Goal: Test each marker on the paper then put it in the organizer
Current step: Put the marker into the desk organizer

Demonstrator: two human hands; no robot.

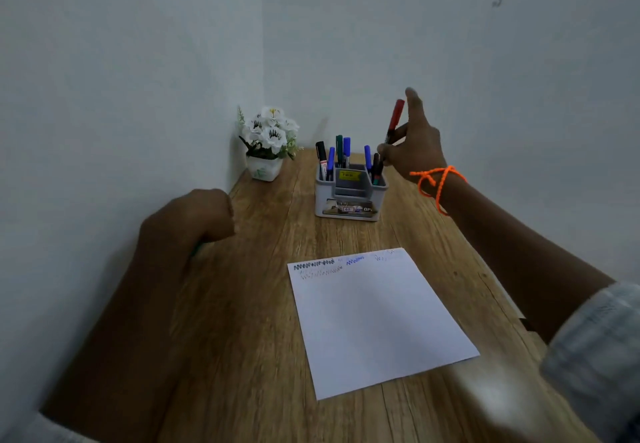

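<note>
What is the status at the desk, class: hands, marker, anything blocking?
Right hand holding red marker above organizer. Left hand closed, contents unclear. Paper has scribbles along top edge. Nothing blocking.

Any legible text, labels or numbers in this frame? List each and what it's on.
"OP": white letters, cut off, on the printed card in the front slot of the organizer; the rest of that card is too blurred to read.
Yellow sticker inside the organizer: dark print, unreadable.
Black marker in the left compartment: red and white label, too small to read.
Paper: only zigzag test scribbles, no words.
Flower pot: green motif, no readable text.
</note>
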